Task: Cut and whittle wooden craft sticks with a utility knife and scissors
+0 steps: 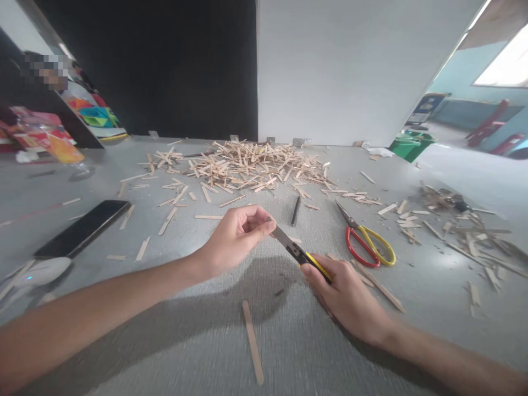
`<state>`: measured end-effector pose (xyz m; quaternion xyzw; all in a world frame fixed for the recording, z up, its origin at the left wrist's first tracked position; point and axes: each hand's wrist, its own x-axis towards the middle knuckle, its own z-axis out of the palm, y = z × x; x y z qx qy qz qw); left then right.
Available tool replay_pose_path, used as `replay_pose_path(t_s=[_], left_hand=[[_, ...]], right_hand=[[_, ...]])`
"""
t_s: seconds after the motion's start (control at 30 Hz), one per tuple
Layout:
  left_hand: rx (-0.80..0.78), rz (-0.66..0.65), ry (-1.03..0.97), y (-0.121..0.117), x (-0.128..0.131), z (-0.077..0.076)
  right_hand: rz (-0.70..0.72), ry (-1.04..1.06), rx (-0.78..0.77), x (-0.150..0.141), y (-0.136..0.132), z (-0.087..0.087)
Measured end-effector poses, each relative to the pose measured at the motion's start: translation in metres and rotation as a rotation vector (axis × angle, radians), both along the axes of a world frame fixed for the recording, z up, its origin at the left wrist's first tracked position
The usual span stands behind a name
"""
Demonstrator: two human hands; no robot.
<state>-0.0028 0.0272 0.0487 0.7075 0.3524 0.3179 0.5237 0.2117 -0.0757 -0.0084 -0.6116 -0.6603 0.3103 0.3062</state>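
Observation:
A yellow and black utility knife (315,265) is gripped by its handle in my right hand (350,302), with its long blade (284,237) extended up and to the left. My left hand (234,236) pinches the blade's tip between thumb and forefinger; whether a small bit of wood is also in that pinch, I cannot tell. Below both hands, a whole wooden craft stick (253,344) lies on the grey table (198,341). Scissors (363,239) with one red and one yellow handle rest beyond my right hand, beside a dark pen-like rod (296,211).
A heap of cut craft sticks (256,165) spreads along the back, against a black and white partition (330,71). More scraps (462,225) litter the right. At left are a phone (82,228), a white device (45,273) and a bottle (66,151). Another person (53,77) is at far left.

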Motion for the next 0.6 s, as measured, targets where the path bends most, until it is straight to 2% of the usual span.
replay_pose_path(t_s=[0.1,0.2,0.37,0.6], left_hand=[[0.06,-0.026,0.041,0.005,-0.002,0.002],[0.097,0.025,0.126,0.011,-0.004,0.003],[0.011,0.174,0.101,0.024,-0.007,-0.003],[-0.049,0.171,0.116,0.024,-0.009,-0.01]], right_hand=[[0.002,0.009,-0.018,0.004,0.0,0.005],[-0.028,0.031,-0.065,0.011,0.003,0.014],[-0.118,-0.158,0.098,0.022,0.01,0.029],[-0.129,-0.276,0.0,0.018,0.008,0.032]])
